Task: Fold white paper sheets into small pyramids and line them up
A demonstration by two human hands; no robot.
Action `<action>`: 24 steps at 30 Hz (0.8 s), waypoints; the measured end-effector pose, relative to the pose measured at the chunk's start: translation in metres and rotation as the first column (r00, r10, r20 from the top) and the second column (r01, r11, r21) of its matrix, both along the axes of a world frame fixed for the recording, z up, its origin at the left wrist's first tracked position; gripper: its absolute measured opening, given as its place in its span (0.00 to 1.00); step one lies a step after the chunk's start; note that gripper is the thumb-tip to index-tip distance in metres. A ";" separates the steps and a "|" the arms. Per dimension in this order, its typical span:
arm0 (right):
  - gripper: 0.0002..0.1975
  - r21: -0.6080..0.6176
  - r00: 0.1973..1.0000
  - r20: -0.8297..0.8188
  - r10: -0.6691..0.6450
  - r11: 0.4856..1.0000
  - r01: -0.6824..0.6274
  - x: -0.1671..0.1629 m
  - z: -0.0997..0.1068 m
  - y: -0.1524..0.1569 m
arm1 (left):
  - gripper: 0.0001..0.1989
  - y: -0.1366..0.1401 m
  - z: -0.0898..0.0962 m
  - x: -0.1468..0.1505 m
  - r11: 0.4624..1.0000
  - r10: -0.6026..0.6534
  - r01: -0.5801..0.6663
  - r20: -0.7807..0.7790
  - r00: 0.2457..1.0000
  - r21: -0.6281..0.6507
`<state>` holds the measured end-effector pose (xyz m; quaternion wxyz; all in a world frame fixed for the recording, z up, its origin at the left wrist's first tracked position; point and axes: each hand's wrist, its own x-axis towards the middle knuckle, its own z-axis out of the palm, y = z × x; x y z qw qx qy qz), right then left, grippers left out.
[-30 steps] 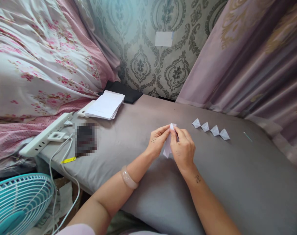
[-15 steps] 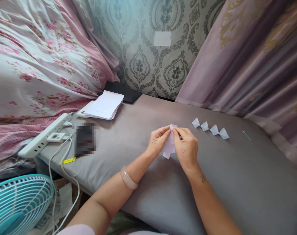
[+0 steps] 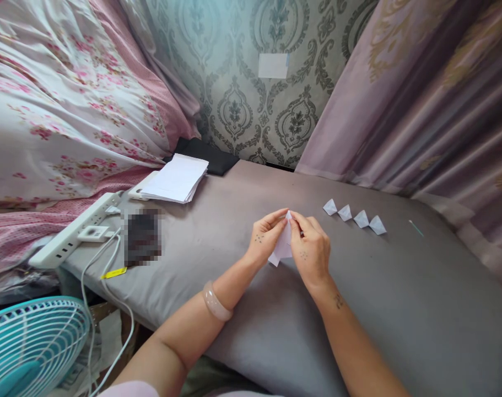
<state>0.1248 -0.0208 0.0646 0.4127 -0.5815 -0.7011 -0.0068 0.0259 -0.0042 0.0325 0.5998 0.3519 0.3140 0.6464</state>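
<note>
A partly folded sheet of white paper (image 3: 282, 248) is held up between my two hands, over the grey-covered surface (image 3: 234, 204). My left hand (image 3: 265, 234) pinches its left side near the pointed top. On the other side my right hand (image 3: 311, 242) grips the same point between thumb and fingers. The paper's lower part hangs below the thumbs with a loose flap at the bottom; the folds behind my fingers are hidden. To the right of my hands, several folded white paper pieces (image 3: 361, 219) stand in a slanting row.
A stack of white paper (image 3: 174, 177) lies at the back left beside a black cloth-like item (image 3: 211, 156). Nearer are a white power strip (image 3: 73, 231), a blurred dark object (image 3: 142, 237) and a yellow tag (image 3: 114, 273). A blue fan (image 3: 31, 342) stands at lower left, a thin stick (image 3: 416, 227) far right.
My right hand has shifted slightly left, closer to my left hand. The paper's top now shows as a narrower point, and its lower flap has swung a little left.
</note>
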 end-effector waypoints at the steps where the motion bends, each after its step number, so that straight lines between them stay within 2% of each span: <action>1: 0.16 0.002 1.000 0.004 -0.003 1.000 0.003 0.000 0.000 0.000 | 0.18 0.000 0.000 0.000 1.000 -0.002 0.002 -0.008 1.000 0.006; 8: 0.17 0.001 1.000 -0.029 0.005 1.000 -0.005 0.000 -0.001 0.000 | 0.16 -0.001 -0.001 -0.001 1.000 0.017 -0.016 -0.035 0.999 0.016; 19: 0.14 -0.005 0.977 -0.209 0.039 0.999 -0.041 0.002 0.001 0.004 | 0.15 -0.001 0.000 -0.001 0.999 0.009 -0.005 -0.076 0.997 0.047; 24: 0.13 -0.030 0.943 -0.329 0.048 0.998 -0.061 0.004 0.001 0.007 | 0.16 -0.003 0.001 0.001 0.998 -0.002 0.007 -0.071 0.998 0.069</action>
